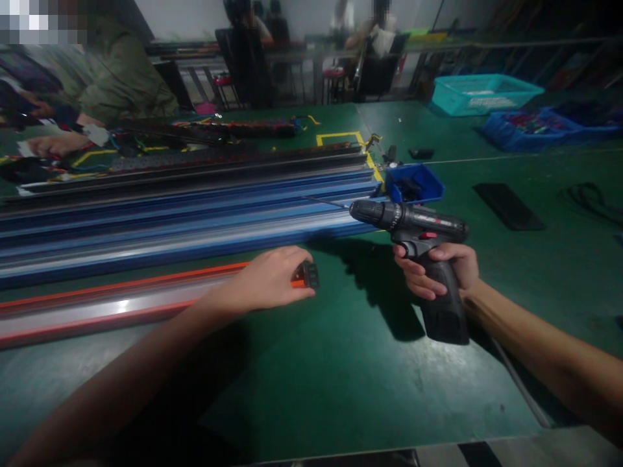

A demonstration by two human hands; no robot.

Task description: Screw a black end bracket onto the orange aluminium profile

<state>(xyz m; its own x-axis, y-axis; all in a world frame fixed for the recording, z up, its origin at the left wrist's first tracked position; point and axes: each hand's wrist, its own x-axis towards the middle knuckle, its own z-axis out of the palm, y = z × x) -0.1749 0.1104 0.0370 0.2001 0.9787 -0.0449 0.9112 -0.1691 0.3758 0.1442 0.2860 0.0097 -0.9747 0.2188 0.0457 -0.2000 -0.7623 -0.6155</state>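
My right hand is wrapped round the grip of a black cordless drill, held above the table. Its long thin bit points left, over the ends of several blue metal profiles. With fingers curled, my left hand grips the right end of an orange and silver profile lying along the table. A black end cap sticks out past the fingers at that end. How the thumb and fingertips touch the cap is partly hidden.
Behind the profiles stands a small blue bin of dark parts. A black phone-like slab lies to its right. Farther back are a turquoise basket and blue trays. A person's hand works among wires at the left.
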